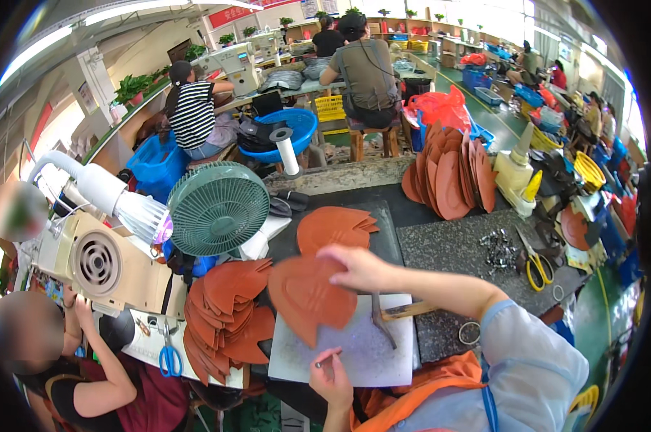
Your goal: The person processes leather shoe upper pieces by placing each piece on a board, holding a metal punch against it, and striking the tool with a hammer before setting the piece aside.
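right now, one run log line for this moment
right hand: holds red-brown piece over pale board | left hand: pinches small unclear object | hammer: head on board

Rust-brown cutout (pixel 307 294) (speckled grey slab (pixel 444 248))

White characters on a red banner (pixel 232 15), the posted notices (pixel 309 9) beyond illegibly small.

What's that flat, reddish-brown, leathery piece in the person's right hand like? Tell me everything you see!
The flat, reddish-brown, leathery piece looks thin, with a broad upper part and a point at the bottom. A faint curved line and small marks show on its face. The bare right hand grips its upper right side, over a pale rectangular slab. I can't tell whether it touches the slab.
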Available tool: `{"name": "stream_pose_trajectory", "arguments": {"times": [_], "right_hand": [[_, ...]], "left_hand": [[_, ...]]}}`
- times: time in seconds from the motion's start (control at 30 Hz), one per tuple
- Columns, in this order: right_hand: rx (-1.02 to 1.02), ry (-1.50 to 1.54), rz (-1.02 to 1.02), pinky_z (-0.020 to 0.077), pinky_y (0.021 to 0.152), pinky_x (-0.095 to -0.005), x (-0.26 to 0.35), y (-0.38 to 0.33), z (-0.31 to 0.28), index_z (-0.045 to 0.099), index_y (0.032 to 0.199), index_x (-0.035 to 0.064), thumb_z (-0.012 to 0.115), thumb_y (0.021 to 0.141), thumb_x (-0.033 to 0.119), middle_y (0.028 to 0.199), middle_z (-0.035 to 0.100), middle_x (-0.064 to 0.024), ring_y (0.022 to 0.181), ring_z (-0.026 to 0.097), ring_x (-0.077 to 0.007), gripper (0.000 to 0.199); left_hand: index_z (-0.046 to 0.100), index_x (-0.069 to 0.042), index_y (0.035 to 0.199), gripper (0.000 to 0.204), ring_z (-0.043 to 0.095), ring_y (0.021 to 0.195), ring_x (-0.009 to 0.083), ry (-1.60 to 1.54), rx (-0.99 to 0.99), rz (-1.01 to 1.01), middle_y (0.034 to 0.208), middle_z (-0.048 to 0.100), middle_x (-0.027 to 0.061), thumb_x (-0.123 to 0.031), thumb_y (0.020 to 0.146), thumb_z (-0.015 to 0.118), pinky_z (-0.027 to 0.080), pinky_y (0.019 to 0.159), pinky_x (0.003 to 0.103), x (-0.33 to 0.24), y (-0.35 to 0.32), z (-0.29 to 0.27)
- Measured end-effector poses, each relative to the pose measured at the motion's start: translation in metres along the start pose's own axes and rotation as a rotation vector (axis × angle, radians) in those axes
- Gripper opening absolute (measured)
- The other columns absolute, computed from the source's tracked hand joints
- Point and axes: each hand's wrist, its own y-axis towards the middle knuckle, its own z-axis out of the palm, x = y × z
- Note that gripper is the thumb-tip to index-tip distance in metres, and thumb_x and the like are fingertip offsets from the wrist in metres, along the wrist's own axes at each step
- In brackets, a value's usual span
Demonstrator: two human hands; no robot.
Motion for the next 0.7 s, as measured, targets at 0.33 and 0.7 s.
{"name": "stream_pose_trajectory", "arguments": {"times": [0.33,0.7], "right_hand": [[-0.007,-0.450,-0.403,0.0469,0.080,-0.0456,-0.019,-0.028,-0.005,0.067,0.098,0.0059,0.072,0.080,0.027,0.093,0.064,-0.0119,0.092,0.061,-0.0319,0.028],[0.021,1.096,-0.688,0.0561,0.086,-0.0481,0.173,-0.085,-0.092,0.050,0.130,-0.0160,0.046,0.100,0.057,0.133,0.054,-0.0316,0.109,0.066,-0.0325,0.079]], "left_hand": [[0.053,0.003,0.111,0.015,0.065,0.092,0.0192,0.097,0.048,-0.038,0.100,0.065,0.0129,0.006,0.096,0.053,0.053,0.085,0.031,0.003,-0.005,0.008],[0.062,0.002,0.103,0.011,0.066,0.090,0.0181,0.269,0.096,-0.181,0.097,0.068,0.0133,0.004,0.093,0.059,0.054,0.081,0.030,0.027,-0.006,-0.001]]}}
